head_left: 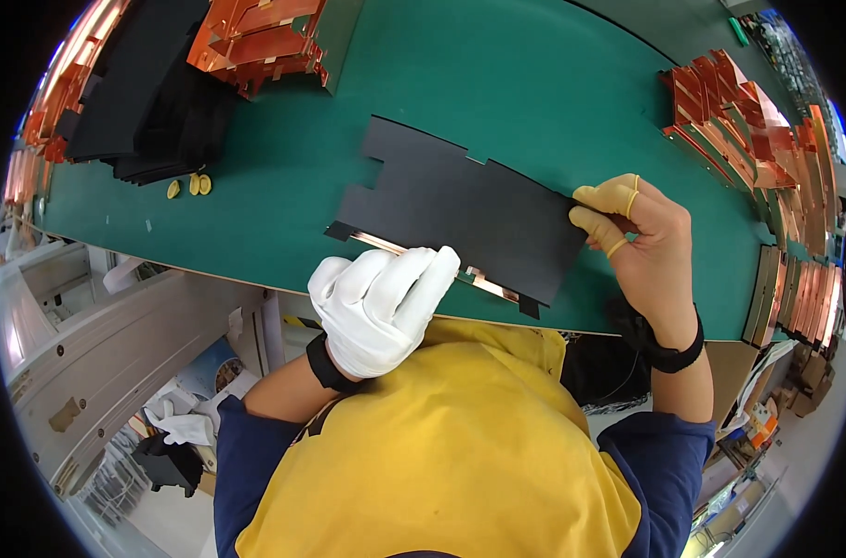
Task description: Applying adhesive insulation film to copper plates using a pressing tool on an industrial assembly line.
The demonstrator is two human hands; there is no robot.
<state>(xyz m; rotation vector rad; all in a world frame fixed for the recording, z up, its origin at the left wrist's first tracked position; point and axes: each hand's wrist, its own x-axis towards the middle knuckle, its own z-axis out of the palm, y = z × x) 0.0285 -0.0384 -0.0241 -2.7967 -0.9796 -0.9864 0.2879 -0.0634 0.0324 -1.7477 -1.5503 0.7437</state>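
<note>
A flat black sheet [469,205] with notched edges lies tilted in front of me, over the green tabletop. Along its near edge runs a shiny copper-coloured metal strip [492,284], partly covered by the sheet. My left hand [381,302], in a white glove, is closed on the near edge, with its thumb hidden. At the sheet's right end, my right hand [641,232] pinches the corner between thumb and forefinger. Yellow finger cots cover those fingertips, and a black band circles each wrist.
Black sheets [153,102] are stacked at the left beside copper-coloured metal parts [265,37]. More copper parts [739,130] stand at the right edge of the green table [497,84]. Loose yellow finger cots [199,184] lie at the left. A white glove [181,426] hangs lower left.
</note>
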